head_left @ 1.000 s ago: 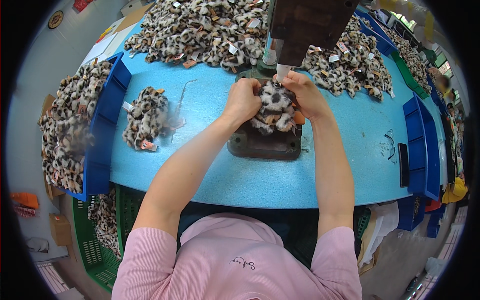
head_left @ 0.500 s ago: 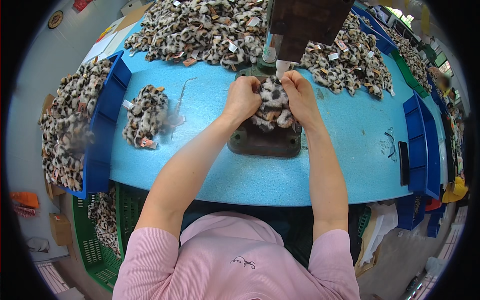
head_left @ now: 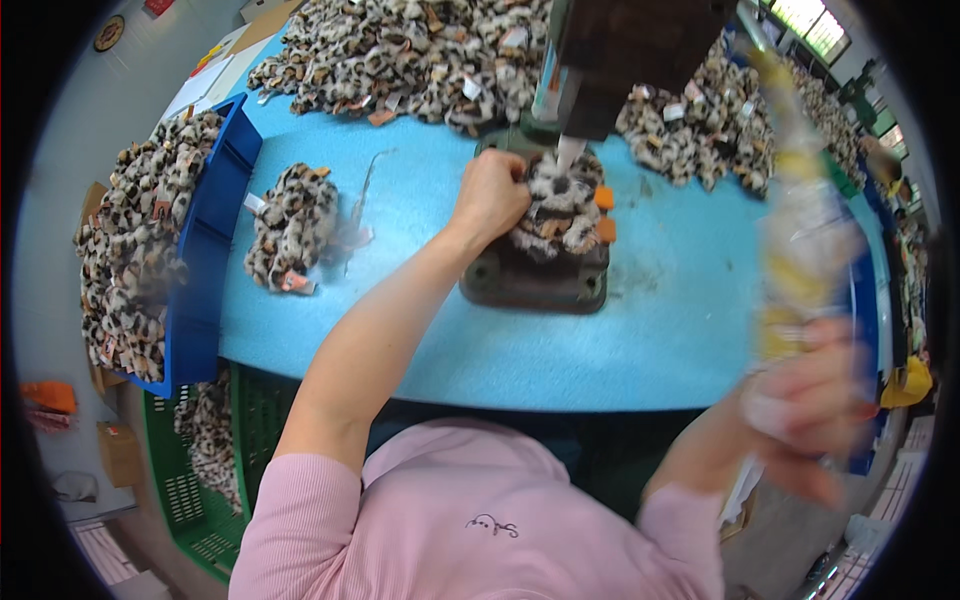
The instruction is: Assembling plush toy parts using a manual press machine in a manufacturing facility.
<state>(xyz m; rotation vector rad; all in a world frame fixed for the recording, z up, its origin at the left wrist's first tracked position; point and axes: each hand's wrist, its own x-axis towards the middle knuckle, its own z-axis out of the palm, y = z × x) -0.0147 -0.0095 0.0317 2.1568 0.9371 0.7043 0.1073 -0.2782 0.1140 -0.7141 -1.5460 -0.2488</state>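
A spotted plush piece (head_left: 560,208) lies on the dark metal base of a press (head_left: 535,288), right under its pale tip. My left hand (head_left: 492,190) is closed on the left edge of the plush. Two orange tabs (head_left: 605,212) stick out on its right side. At the right, my right hand (head_left: 812,395), smeared by motion, appears closed around the lower end of a long lever (head_left: 797,225) wrapped in yellow and clear plastic. Its exact finger positions are blurred. The press's dark upper body (head_left: 625,60) hides part of the table behind it.
One more plush piece (head_left: 293,228) lies left on the blue table (head_left: 400,330). A blue bin (head_left: 205,240) full of plush stands at the left edge. Plush piles (head_left: 400,60) cover the back of the table. A green crate (head_left: 190,480) sits below left.
My right hand has left the plush and moved right and down to the wrapped lever, which now extends down in view. Orange tabs now show on the plush. My left hand stays on it.
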